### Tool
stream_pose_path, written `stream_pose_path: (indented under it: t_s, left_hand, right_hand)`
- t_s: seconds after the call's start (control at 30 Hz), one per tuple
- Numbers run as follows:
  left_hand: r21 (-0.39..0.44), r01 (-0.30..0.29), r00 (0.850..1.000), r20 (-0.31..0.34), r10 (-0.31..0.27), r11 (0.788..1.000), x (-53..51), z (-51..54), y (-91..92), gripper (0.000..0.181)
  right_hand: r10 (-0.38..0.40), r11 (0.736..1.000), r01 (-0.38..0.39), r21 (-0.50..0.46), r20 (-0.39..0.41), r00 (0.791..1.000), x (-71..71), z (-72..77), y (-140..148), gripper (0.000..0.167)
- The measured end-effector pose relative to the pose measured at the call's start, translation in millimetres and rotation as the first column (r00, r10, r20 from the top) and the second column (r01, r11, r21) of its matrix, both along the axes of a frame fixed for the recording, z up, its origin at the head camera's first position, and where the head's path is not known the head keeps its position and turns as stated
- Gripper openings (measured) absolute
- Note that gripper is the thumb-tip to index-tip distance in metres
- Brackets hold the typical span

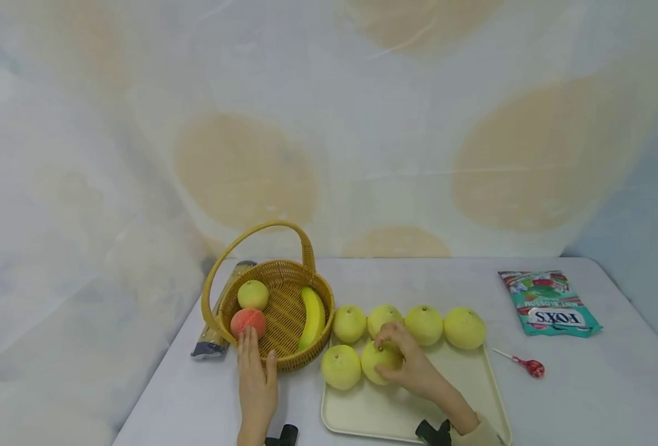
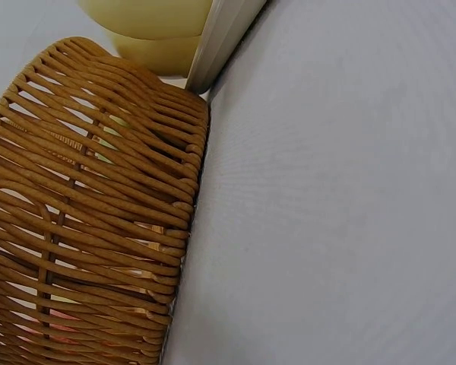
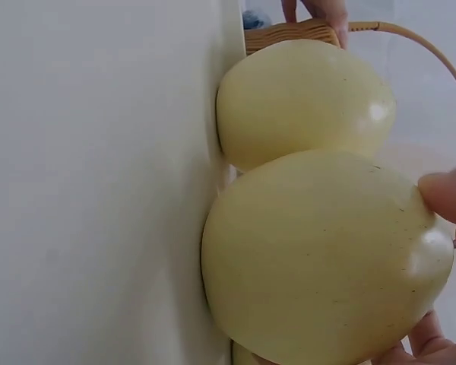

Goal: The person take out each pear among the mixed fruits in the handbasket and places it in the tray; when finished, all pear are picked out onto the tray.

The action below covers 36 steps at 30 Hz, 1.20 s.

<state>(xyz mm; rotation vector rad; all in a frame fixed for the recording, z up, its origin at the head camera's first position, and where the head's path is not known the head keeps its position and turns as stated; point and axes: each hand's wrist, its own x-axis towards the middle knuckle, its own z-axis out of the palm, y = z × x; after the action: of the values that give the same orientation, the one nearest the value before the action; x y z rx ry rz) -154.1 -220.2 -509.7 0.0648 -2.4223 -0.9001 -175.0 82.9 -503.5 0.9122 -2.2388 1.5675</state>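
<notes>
My right hand (image 1: 412, 365) grips a round yellow-green pear (image 1: 377, 367) by its upper part, thumb and fingers spread around the stem. That pear (image 3: 327, 258) sits low at the tray, touching another pear (image 3: 304, 103) in the right wrist view. In the head view the neighbouring pear (image 1: 341, 367) lies just to its left. My left hand (image 1: 257, 387) lies over the near rim of a wicker basket (image 1: 292, 362), fingers straight and tips at a peach (image 1: 248, 322). The basket also holds a small yellow-green fruit (image 1: 253, 295) and a banana (image 1: 312, 319).
A cream tray (image 1: 362, 418) lies under the pears, with a back row including a pear (image 1: 465, 328) at its far right. Right of it are a red lollipop (image 1: 533, 368) and a teal candy bag (image 1: 554, 306). A gold-and-dark packet (image 1: 210, 344) lies partly behind the basket.
</notes>
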Motion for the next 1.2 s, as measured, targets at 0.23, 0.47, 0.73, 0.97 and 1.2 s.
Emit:
stream_pose_path:
  t_s: [0.23, 0.47, 0.73, 0.97, 1.2]
  left_hand:
    - [-0.01, -0.001, 1.0, -0.021, 0.0, 1.0, 0.3, -0.8, 0.3, 0.062]
    - [-0.002, -0.006, 1.0, -0.011, 0.006, 1.0, -0.8, -0.4, 0.0, 0.062]
    - [-0.001, -0.008, 1.0, -0.02, 0.008, 1.0, -1.2, -2.7, -0.9, 0.062]
    - [-0.001, -0.005, 1.0, -0.027, 0.005, 1.0, -0.7, -1.9, -0.2, 0.062]
    - [-0.001, -0.001, 1.0, -0.024, 0.0, 1.0, 0.5, -0.6, -0.1, 0.062]
  right_hand:
    - [-0.01, 0.999, 0.01, -0.037, 0.002, 1.0, 0.4, -0.3, 1.2, 0.035]
    - [-0.024, 1.0, 0.023, 0.012, 0.089, 0.996, 1.9, 7.5, -0.8, 0.033]
    - [0.021, 0.999, -0.034, 0.036, 0.316, 0.949, 5.2, 27.9, 5.5, 0.036]
    - [0.025, 1.0, -0.026, -0.001, 0.323, 0.946, 5.3, 42.3, 9.4, 0.042]
    - [0.024, 0.999, -0.029, 0.013, 0.293, 0.956, 2.9, 48.2, 7.4, 0.046]
